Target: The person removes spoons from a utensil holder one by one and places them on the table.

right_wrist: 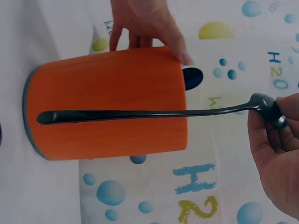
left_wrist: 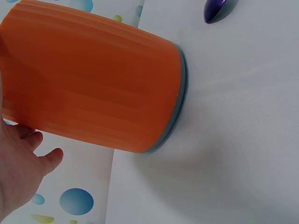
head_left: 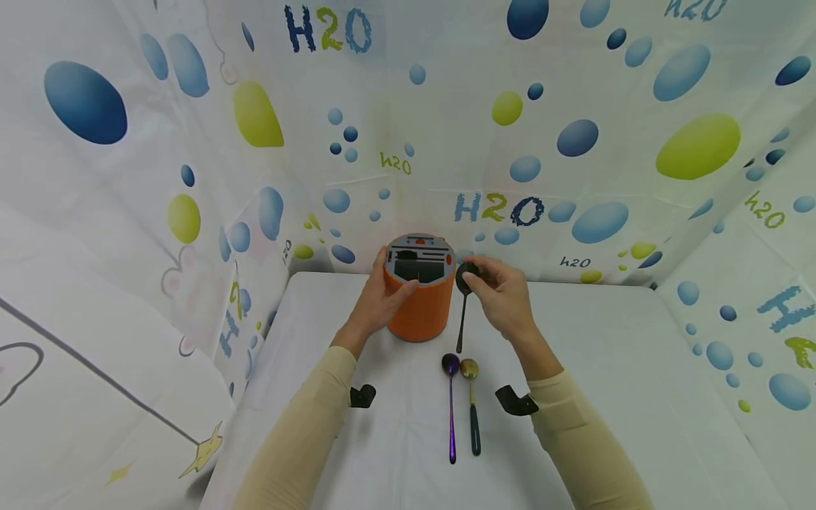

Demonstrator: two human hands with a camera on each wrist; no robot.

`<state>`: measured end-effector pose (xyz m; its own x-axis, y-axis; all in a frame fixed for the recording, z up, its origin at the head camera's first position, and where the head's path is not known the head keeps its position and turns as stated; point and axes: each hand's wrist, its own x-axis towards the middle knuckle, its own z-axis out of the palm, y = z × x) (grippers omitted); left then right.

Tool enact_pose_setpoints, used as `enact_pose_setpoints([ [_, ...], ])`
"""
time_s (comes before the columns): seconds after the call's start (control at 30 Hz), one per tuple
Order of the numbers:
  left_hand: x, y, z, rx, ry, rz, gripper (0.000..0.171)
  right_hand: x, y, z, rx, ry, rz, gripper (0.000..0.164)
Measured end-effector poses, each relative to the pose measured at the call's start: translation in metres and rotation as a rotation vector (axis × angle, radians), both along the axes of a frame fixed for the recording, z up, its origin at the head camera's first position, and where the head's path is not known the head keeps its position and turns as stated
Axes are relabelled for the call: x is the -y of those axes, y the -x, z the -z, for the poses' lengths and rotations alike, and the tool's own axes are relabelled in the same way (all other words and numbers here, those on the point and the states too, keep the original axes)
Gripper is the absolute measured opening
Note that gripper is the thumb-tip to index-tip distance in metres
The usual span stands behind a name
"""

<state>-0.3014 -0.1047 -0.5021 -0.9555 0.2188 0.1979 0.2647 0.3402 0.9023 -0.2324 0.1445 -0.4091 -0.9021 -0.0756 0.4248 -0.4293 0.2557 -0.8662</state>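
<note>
An orange utensil holder (head_left: pixel 417 312) with a grey slotted top (head_left: pixel 421 244) stands upright on the white table. My left hand (head_left: pixel 376 301) grips it from the left side, with the thumb over its top rim. To its right, my right hand (head_left: pixel 506 294) pinches a black spoon (right_wrist: pixel 154 114) by the bowl. That spoon's handle hangs down in front of the holder in the right wrist view. A dark spoon bowl (right_wrist: pixel 193 78) sticks out at the holder's top, near my left thumb. Nearer to me lie a purple spoon (head_left: pixel 451 404) and a gold spoon with a dark green handle (head_left: pixel 473 404).
Behind the table (head_left: pixel 593 368) hangs a white sheet (head_left: pixel 440 134) printed with blue and green dots and H2O lettering. It also lines both sides. The holder stands near the table's back edge. A black strap piece (head_left: pixel 518 402) shows at my right forearm.
</note>
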Motion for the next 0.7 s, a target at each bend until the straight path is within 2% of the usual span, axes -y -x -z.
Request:
enact_pose_setpoints([
  [0.33, 0.0, 0.002, 0.001, -0.001, 0.003, 0.003, 0.1, -0.003, 0.004, 0.011, 0.081, -0.032, 0.048, 0.026],
  [0.7, 0.0, 0.001, 0.001, -0.002, 0.005, 0.004, 0.101, -0.011, 0.004, 0.024, 0.093, -0.049, 0.073, 0.026],
])
